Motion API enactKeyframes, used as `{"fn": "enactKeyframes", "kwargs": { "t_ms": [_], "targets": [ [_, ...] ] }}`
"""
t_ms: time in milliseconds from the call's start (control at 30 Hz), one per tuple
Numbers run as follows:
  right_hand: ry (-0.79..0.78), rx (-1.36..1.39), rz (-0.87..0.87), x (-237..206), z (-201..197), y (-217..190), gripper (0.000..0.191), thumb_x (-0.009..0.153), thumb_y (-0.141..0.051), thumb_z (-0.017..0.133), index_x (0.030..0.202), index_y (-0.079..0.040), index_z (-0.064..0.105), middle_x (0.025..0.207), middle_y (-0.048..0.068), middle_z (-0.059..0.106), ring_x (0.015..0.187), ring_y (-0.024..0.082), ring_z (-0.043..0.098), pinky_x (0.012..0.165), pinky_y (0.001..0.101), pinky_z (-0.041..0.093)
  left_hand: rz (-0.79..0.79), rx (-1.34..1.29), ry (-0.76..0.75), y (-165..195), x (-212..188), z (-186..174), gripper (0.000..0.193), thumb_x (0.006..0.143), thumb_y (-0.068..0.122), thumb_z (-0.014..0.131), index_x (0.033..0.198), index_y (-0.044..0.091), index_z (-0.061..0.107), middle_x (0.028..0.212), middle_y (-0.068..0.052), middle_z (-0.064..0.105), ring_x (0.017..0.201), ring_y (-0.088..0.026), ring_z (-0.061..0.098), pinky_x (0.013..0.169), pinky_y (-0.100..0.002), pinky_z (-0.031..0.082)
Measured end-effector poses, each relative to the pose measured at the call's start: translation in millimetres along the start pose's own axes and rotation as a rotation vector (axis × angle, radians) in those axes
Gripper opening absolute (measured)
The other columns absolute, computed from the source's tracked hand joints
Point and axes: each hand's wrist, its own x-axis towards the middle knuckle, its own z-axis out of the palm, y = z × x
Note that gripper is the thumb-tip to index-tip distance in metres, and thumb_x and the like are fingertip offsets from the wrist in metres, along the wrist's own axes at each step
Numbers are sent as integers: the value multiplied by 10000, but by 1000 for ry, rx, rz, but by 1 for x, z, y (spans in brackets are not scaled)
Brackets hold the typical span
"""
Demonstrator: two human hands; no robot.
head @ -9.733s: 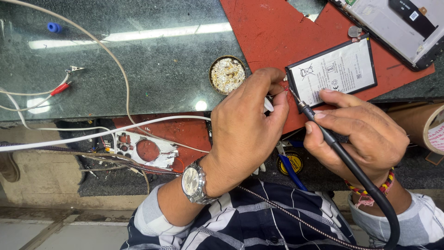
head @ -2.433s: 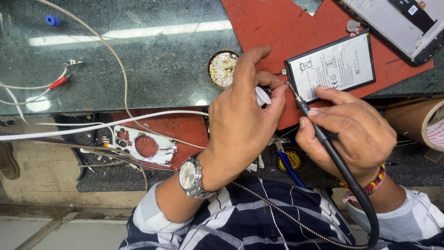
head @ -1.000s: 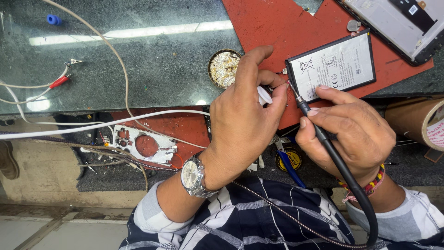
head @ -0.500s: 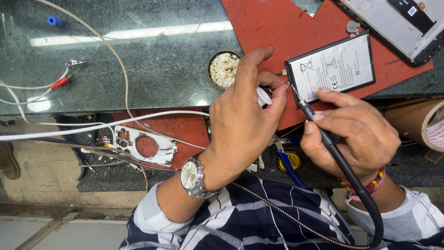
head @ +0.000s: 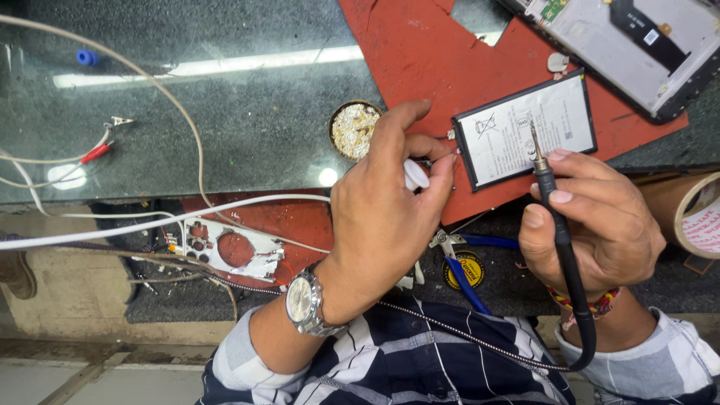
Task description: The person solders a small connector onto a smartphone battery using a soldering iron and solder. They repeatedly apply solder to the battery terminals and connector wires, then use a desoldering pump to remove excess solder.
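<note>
A flat white phone battery (head: 525,129) with a black edge lies on a red mat (head: 435,60). My left hand (head: 382,217), with a wristwatch, rests at the battery's left edge and pinches a small white piece (head: 414,176) against the battery's corner tab. My right hand (head: 592,225) grips a black soldering iron (head: 551,202) like a pen. Its tip (head: 534,135) hovers over the middle of the battery's face, its cord looping down to my shirt.
A round tin of brass wool (head: 352,129) sits left of my fingers. An opened phone body (head: 637,37) lies top right, a tape roll (head: 694,214) at the right edge. Blue-handled pliers (head: 465,262), a circuit board (head: 225,251), white cables (head: 150,221) and clip leads (head: 97,150) lie around.
The soldering iron's tip has lifted away from the battery's left corner and swung right, over the battery's face. My left hand has stayed in place.
</note>
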Motion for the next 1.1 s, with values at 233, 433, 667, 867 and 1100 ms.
{"fn": "enactKeyframes", "kwargs": {
  "t_ms": [233, 433, 667, 867, 1100],
  "targets": [
    [12, 64, 55, -10, -7, 8, 261, 1034, -147, 718, 1174, -6, 548, 1041, 167, 676, 990, 305, 735, 1001, 459, 649, -9, 46, -34, 2, 0, -4, 487, 949, 127, 762, 1349, 53, 494, 959, 11, 772, 794, -195, 757, 669, -326, 577],
    [-63, 57, 158, -22, -22, 5, 269, 1072, -178, 740, 1188, -39, 541, 1031, 148, 676, 1047, 306, 726, 1034, 458, 594, -4, 32, -19, 7, -3, -6, 483, 958, 103, 769, 1356, 61, 497, 982, 10, 762, 873, -199, 765, 733, -324, 588],
    [-20, 73, 201, -29, -19, 2, 284, 1127, -260, 682, 1210, -66, 492, 1022, 130, 681, 1061, 299, 734, 1054, 455, 583, -9, -10, -57, 9, -3, -10, 482, 970, 82, 759, 1370, 48, 491, 1000, 4, 758, 891, -189, 769, 741, -309, 594],
    [-14, 73, 211, -31, -18, 3, 247, 1166, -281, 632, 1190, -71, 505, 1017, 140, 685, 1045, 288, 729, 1031, 427, 581, -24, -37, -66, 9, -2, -11, 462, 964, 82, 763, 1350, 42, 511, 992, -5, 758, 875, -181, 769, 731, -306, 600],
    [59, 109, 175, -27, -8, 8, 235, 1143, -262, 632, 1188, -61, 519, 993, 149, 675, 1009, 266, 740, 1011, 434, 583, 16, -22, -36, 7, -3, -9, 477, 962, 73, 764, 1371, 46, 520, 1005, -12, 760, 908, -192, 771, 758, -312, 596]
  ]
}}
